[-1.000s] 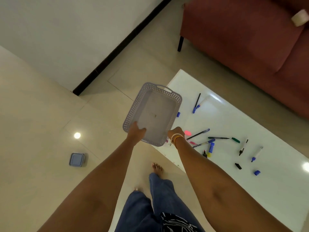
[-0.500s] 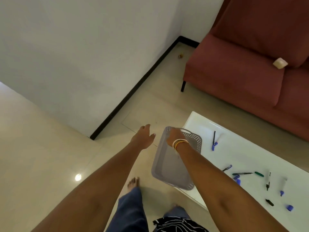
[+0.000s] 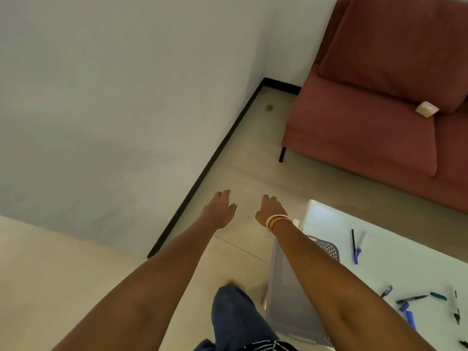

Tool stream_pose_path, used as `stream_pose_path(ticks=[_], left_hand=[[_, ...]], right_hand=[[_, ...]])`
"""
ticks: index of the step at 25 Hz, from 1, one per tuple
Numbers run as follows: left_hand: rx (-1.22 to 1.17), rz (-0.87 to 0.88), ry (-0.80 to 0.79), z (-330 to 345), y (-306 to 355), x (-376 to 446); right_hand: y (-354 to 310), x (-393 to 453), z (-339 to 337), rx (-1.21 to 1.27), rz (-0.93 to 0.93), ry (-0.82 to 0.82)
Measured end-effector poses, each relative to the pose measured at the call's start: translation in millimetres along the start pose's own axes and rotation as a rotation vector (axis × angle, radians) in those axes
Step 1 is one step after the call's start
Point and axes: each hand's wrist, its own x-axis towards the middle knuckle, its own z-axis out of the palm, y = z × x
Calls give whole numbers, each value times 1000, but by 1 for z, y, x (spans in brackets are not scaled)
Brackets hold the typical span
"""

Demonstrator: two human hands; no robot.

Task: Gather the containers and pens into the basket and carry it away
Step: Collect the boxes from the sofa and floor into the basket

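Since the earlier frames the basket [image 3: 283,295] has been released by both hands and is now seen set down at the near-left corner of the table [image 3: 395,254], largely hidden under the right forearm; its perforated rim shows beside that arm, and whether it overhangs the edge cannot be told. Both arms are stretched forward over the floor [image 3: 243,239], clear of the basket; the left hand [image 3: 219,210] is empty, fingers loosely spread and slightly curled; the right hand [image 3: 269,211] is likewise empty, fingers loose and bent downward, bangles [image 3: 277,220] worn at the wrist. Pens [image 3: 354,247] lie scattered on the tabletop — a black one and a blue-capped one beyond the basket, several more in blue, green and black near the right edge of view; none is seen in the basket. A red sofa [image 3: 367,127] stands beyond the table, a small pale object [image 3: 426,109] resting on its seat.
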Motion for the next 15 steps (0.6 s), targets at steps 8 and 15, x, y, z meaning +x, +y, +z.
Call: stream_pose_path(ticks=[8,15], left_hand=[[167,114,-62,-76,48,186],[129,244,-73,-138,128,349]], right_hand=[[-21,163,-87,304,161,-1],[-7,271,-202,330,256,150]])
